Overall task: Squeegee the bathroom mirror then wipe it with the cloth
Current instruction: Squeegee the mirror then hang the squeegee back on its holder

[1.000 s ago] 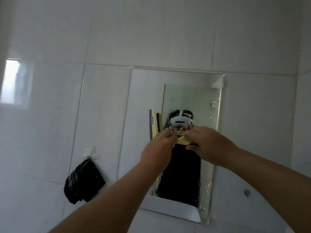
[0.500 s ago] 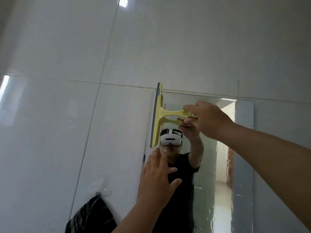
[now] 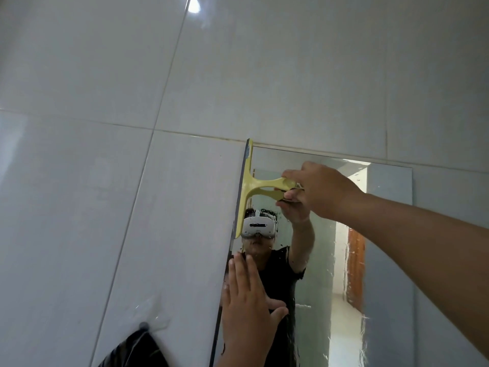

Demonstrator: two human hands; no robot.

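You faced the tiled wall (image 3: 105,181) w/ the wet mirror (image 3: 383,260); dark cloth (image 3: 137,350) hung lower left. Your left hand (image 3: 248,300) lay flat, fingers spread, at the mirror's left edge. Your right hand (image 3: 320,189) gripped the yellow squeegee (image 3: 254,184), blade upright at the top-left corner.

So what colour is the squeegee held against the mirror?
Pale yellow plastic squeegee with a dark blade edge, clearest in the head view.
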